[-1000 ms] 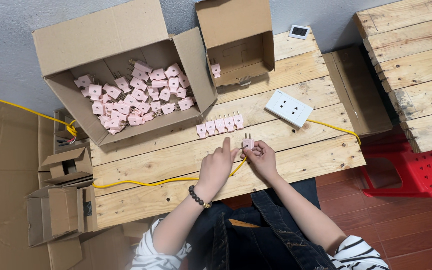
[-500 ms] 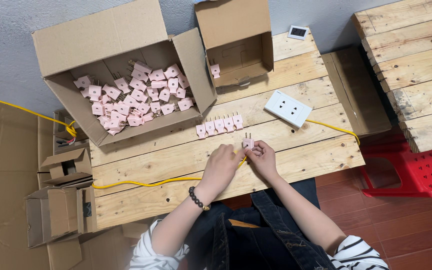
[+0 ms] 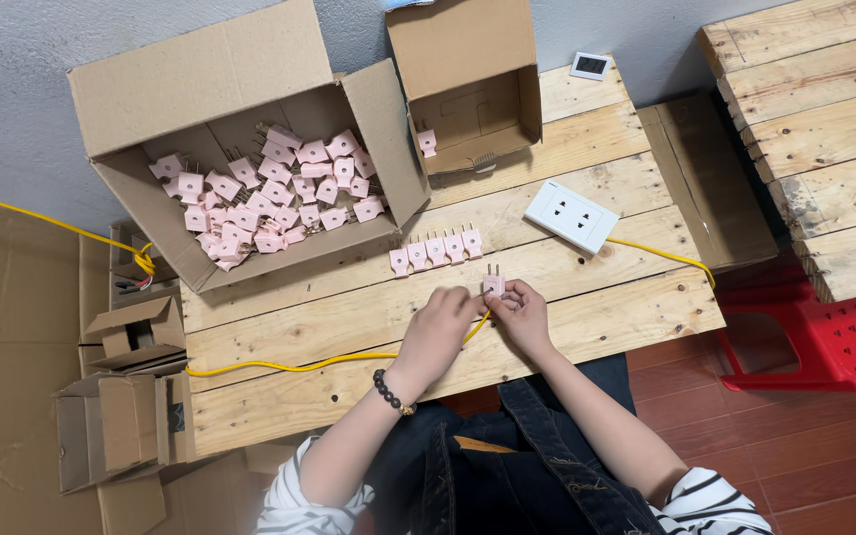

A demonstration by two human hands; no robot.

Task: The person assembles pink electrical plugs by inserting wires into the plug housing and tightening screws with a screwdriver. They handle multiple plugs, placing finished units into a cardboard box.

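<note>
Setting: a person in a striped top and dark denim sits at a bench (image 3: pixel 587 327) of bare wooden planks, seen from above.
Right hand: the right hand (image 3: pixel 522 312) is closed around a pink plug (image 3: pixel 493 285), fingers pinching its body, the two metal prongs pointing to the far side.
Left hand: the left hand (image 3: pixel 438 332) is curled, palm down, just beside the plug on its left; its fingertips meet the right hand at the plug, though whether they grip it cannot be told. A dark bead bracelet (image 3: pixel 388 391) circles the wrist.
Plug's place: held just above the bench near its near edge, a little right of centre, apart from the row beyond it.
Row: five more pink plugs (image 3: pixel 435 249) lie side by side on the bench just beyond the hands, prongs pointing away.
Large box: an open cardboard box (image 3: pixel 131 89) at the far left holds a loose heap of pink plugs (image 3: pixel 269 193).
Small box: a smaller open cardboard box (image 3: pixel 463 45) stands at the far middle, one pink plug (image 3: pixel 427 143) just at its left.
Socket: a white socket block (image 3: pixel 571 215) lies right of the row, a yellow cable (image 3: pixel 289 367) running across the bench under the hands.
Surroundings: folded cartons (image 3: pixel 126 416) at near left, a red plastic stool (image 3: pixel 834 337) at right.
</note>
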